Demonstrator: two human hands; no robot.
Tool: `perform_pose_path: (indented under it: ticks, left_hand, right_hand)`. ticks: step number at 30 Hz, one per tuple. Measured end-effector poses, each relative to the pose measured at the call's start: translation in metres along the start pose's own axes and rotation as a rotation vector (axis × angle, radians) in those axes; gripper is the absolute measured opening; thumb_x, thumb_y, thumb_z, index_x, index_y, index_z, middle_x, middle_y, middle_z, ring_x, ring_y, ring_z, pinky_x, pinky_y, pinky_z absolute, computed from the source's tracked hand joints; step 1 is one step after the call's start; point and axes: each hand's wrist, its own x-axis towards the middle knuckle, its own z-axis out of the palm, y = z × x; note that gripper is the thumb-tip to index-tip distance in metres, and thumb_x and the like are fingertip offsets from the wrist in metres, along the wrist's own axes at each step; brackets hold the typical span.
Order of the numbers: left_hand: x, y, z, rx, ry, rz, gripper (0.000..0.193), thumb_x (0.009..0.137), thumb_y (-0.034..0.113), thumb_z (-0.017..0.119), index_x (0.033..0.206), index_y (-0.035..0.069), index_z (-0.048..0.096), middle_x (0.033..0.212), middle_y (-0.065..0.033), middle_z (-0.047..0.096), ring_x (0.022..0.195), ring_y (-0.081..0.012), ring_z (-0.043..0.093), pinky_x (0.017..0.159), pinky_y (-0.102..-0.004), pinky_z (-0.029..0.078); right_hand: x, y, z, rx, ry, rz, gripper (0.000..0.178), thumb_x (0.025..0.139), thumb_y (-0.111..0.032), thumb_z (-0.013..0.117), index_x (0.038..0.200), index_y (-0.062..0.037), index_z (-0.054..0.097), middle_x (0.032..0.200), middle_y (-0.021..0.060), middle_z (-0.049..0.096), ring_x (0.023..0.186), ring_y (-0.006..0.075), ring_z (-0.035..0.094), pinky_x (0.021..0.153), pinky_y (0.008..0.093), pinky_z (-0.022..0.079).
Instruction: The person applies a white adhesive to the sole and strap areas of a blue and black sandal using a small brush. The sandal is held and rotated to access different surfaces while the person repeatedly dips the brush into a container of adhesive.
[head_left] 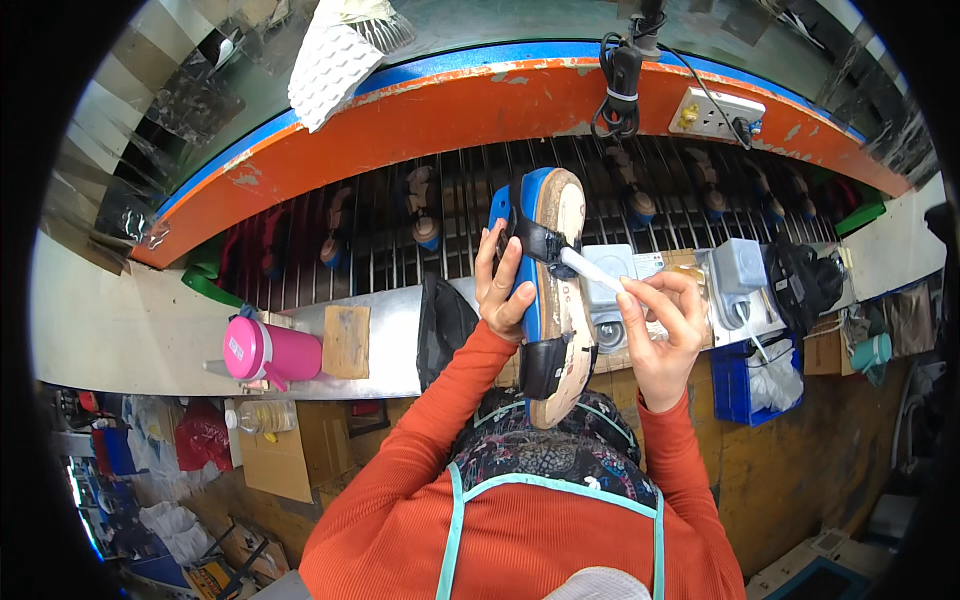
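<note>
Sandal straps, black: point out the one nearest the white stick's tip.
The upper strap in the head view: the white stick has its tip at that strap's right end, while the lower strap sits well away.

- Two hands [505, 285], centre
- One sandal [573, 340], centre
- One pink jug [246, 348], left of centre
- One socket strip [715, 108], upper right
- One blue crate [729, 388], right of centre

Sandal [557, 312] has kinda glossy straps [542, 370], jug [246, 348] is smooth plastic, and that board [346, 342] looks like matt wood.
</note>
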Motion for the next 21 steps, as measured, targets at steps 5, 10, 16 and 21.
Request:
perform_pose_path:
  ticks: [5,10,16,21]
  left_hand:
    - [0.003,-0.006,0.000,-0.005,-0.024,-0.016,0.054,0.077,0.018,0.075,0.122,0.023,0.046,0.143,-0.0162,0.046,0.122,-0.0521,0.046,0.102,-0.0658,0.034]
    - [0.002,-0.013,0.003,0.014,-0.009,-0.030,0.051,0.077,0.016,0.075,0.119,0.021,0.047,0.140,-0.0178,0.048,0.122,-0.0521,0.047,0.102,-0.0651,0.034]
    - [-0.002,-0.021,0.009,0.040,0.017,-0.047,0.049,0.077,0.016,0.075,0.117,0.019,0.048,0.138,-0.0187,0.050,0.122,-0.0516,0.048,0.101,-0.0650,0.035]
    - [-0.004,-0.024,0.010,0.043,0.003,-0.048,0.051,0.076,0.018,0.076,0.119,0.021,0.047,0.139,-0.0182,0.050,0.121,-0.0514,0.048,0.101,-0.0651,0.035]
  right_hand:
    - [0.005,0.007,0.003,-0.060,0.047,-0.133,0.019,0.076,-0.014,0.077,0.095,-0.0098,0.075,0.092,0.0029,0.059,0.070,0.0125,0.053,0.077,0.0306,0.034]
    - [-0.003,0.015,0.005,0.294,-0.124,0.162,0.017,0.076,-0.009,0.077,0.093,-0.0082,0.075,0.090,0.0044,0.059,0.073,0.0139,0.054,0.072,0.0289,0.038]
    - [-0.015,0.020,0.004,0.171,-0.149,0.002,0.017,0.077,-0.003,0.075,0.094,-0.0039,0.074,0.088,0.0056,0.058,0.074,0.0129,0.055,0.059,0.0240,0.044]
    - [-0.006,0.021,0.008,0.233,-0.119,0.090,0.018,0.076,-0.004,0.076,0.094,-0.0044,0.074,0.089,0.0050,0.058,0.071,0.0123,0.055,0.061,0.0250,0.043]
